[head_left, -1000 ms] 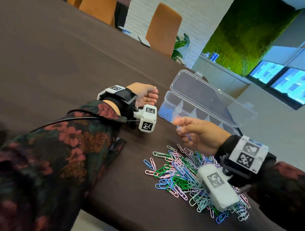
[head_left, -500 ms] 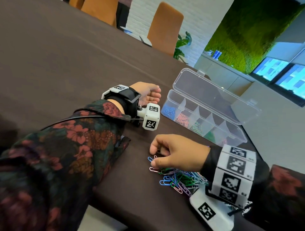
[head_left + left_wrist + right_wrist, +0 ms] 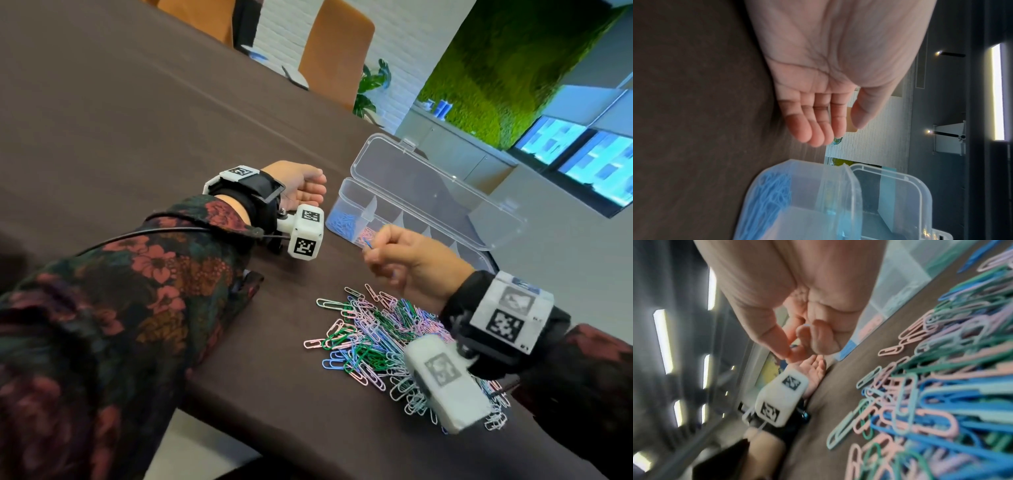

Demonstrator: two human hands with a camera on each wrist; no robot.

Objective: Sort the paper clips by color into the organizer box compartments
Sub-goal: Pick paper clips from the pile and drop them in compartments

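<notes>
A heap of blue, green, pink, lilac and pale paper clips [image 3: 380,342] [image 3: 931,402] lies on the dark table. Behind it stands the clear organizer box [image 3: 346,192] [image 3: 818,186], lid open, with blue clips [image 3: 342,221] [image 3: 770,194] in its left end compartment and pink clips [image 3: 364,236] in the one beside it. My right hand [image 3: 407,263] [image 3: 795,344] hovers between heap and box, thumb and forefinger pinching a blue paper clip [image 3: 368,244]. My left hand [image 3: 301,186] [image 3: 818,121] rests on the table left of the box, palm showing, fingers relaxed, holding nothing.
The table's near edge [image 3: 239,421] runs just below the heap. Orange chairs [image 3: 335,51] stand at the far side of the table. The box lid [image 3: 435,192] leans back behind the compartments.
My right hand dropped onto the left side of the heap, then rose again toward the box with a blue clip pinched in it. The left hand has stayed where it was.
</notes>
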